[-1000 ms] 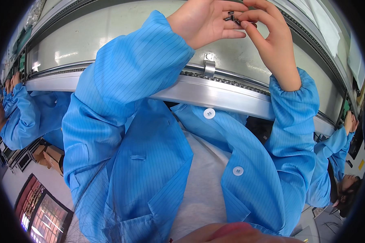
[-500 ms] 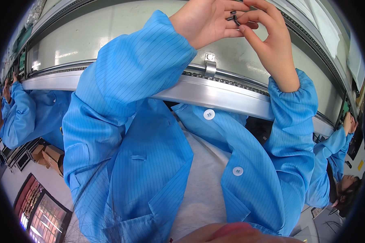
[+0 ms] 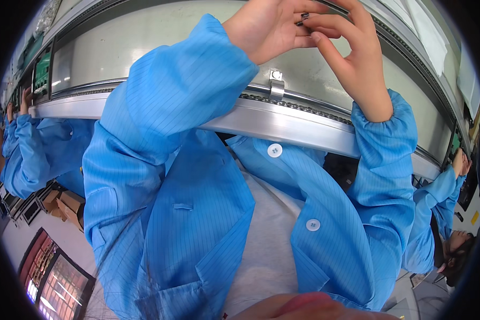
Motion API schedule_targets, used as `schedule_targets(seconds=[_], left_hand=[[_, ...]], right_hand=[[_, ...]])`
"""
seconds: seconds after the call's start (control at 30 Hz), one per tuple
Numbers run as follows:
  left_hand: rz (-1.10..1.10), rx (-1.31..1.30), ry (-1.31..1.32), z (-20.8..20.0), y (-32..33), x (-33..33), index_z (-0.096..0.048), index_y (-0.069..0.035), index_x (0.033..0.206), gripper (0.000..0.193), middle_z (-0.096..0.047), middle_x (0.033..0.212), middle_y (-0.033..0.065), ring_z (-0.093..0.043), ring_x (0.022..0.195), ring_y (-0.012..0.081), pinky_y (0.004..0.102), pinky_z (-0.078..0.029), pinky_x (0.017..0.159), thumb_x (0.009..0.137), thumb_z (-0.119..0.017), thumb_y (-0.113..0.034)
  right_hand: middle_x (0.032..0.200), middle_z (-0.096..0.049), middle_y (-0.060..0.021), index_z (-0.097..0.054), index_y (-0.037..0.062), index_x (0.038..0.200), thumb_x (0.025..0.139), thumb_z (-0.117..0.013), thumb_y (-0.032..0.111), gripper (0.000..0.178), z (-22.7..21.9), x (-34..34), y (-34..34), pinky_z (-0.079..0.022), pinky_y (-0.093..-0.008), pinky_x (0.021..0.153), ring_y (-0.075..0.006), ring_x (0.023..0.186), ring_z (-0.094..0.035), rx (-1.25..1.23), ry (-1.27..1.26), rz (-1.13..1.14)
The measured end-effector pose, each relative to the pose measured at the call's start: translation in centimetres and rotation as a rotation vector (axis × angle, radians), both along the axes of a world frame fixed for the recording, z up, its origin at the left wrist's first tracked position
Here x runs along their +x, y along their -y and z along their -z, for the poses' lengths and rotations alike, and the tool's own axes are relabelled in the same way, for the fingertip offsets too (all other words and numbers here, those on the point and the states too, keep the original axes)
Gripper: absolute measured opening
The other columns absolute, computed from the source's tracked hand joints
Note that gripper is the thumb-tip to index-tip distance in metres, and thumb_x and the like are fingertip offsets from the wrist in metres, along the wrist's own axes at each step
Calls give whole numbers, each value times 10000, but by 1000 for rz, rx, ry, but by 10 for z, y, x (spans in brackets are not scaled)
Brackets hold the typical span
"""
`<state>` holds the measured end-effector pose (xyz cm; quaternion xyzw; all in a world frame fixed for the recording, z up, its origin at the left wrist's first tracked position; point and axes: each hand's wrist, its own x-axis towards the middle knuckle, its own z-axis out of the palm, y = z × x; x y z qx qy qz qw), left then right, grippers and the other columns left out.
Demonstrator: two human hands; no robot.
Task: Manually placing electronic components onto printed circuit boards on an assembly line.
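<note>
Small black parts (image 3: pixel 305 16) lie on the fingers of the left hand (image 3: pixel 274 29) in the head view. This hand is spread wide, palm up, high over the conveyor (image 3: pixel 144 48), past the shiny metal rail (image 3: pixel 288 125) on its near edge. The right hand (image 3: pixel 364 58) bends over the parts, with its thumb and first finger close to each other. The picture does not tell if they pinch one.

Half a second ago, a longer dark piece showed by those fingertips. Now only a couple of bits show, so the rest may be hidden by fingers. The right hand seems to be picking through the parts.

A green board (image 3: pixel 42 69) at the conveyor's left end now shows more, near a co-worker's hand (image 3: pixel 25 100).
</note>
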<state>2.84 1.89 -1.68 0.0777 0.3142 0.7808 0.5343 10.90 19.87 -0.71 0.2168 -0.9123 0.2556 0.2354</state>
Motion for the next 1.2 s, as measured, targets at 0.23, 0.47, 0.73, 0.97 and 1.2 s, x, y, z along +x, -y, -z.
schedule_targets(seconds=[0.23, 0.47, 0.73, 0.97, 1.2], left_hand=[[-199, -272, -151, 8, 31, -42, -613, 1, 1286, 397, -674, 882, 30, -652, 899, 210, 344, -513, 833, 1070, -501, -313], [-697, -1547, -1714, -12, 283, -98, -736, -32, 983, 213, -728, 934, 213, -698, 925, 399, 457, -551, 827, 918, -654, -218], [-190, -2586, -1143, 5, 480, -107, -648, -83, 1284, 368, -719, 1157, 204, -675, 1083, 415, 537, -534, 933, 967, -555, -247], [-150, -2560, -1557, 19, 490, -112, -645, -82, 1208, 304, -733, 1044, 183, -697, 999, 405, 535, -565, 845, 953, -582, -234], [12, -1938, -1919, -30, 271, -15, -702, -40, 979, 232, -713, 875, 183, -704, 833, 399, 521, -572, 760, 887, -649, -247]], right_hand=[[1333, -624, -138, -733, 63, 1082, 894, -707, 100, 194, -4, 7, -15, -443, -409, 1073, -325, 1273, -579, -134, 43, 83], [1393, -588, -126, -715, 69, 1064, 938, -663, 133, 150, -7, 14, -9, -403, -432, 1127, -323, 1344, -527, -105, 111, 80], [1391, -588, -120, -706, 71, 1056, 944, -648, 115, 134, 0, 11, -9, -399, -433, 1129, -317, 1345, -522, -67, 180, 78], [1381, -596, -122, -706, 61, 1050, 950, -640, 112, 131, -4, 8, -13, -405, -422, 1120, -314, 1336, -534, -93, 200, 91], [1375, -601, -121, -711, 60, 1057, 948, -644, 112, 138, -3, 8, -9, -444, -403, 1088, -295, 1307, -561, -22, 177, 70]])
